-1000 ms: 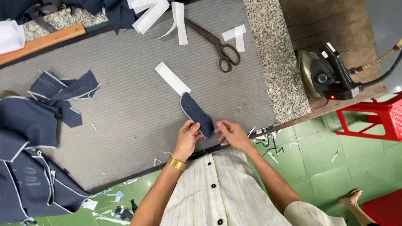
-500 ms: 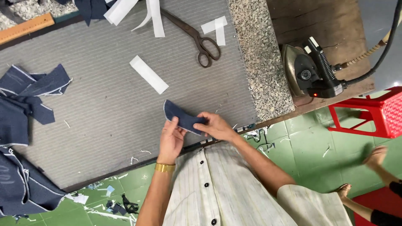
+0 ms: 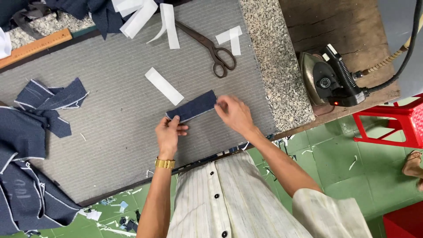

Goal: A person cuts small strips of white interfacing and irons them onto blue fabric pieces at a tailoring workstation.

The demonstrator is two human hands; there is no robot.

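Observation:
A dark blue denim strip [image 3: 193, 106] lies stretched flat on the grey striped table pad [image 3: 110, 132]. My left hand [image 3: 169, 132], with a gold wristwatch, pinches the strip's left end. My right hand [image 3: 233, 113] holds its right end, fingers closed on the edge. A white rectangular strip [image 3: 164, 86] lies just beyond the denim strip, apart from it.
Brown scissors [image 3: 211, 48] and several white strips [image 3: 232, 39] lie at the far side. Blue fabric pieces [image 3: 39, 110] are piled on the left. A wooden ruler [image 3: 35, 46] is far left. An iron [image 3: 326, 81] sits on a wooden board right of a granite slab [image 3: 273, 61]. A red stool [image 3: 396, 121] stands on the green floor.
The denim piece was bunched between both hands near the table edge; now it is pulled out straight and flat, with my hands spread apart to its two ends.

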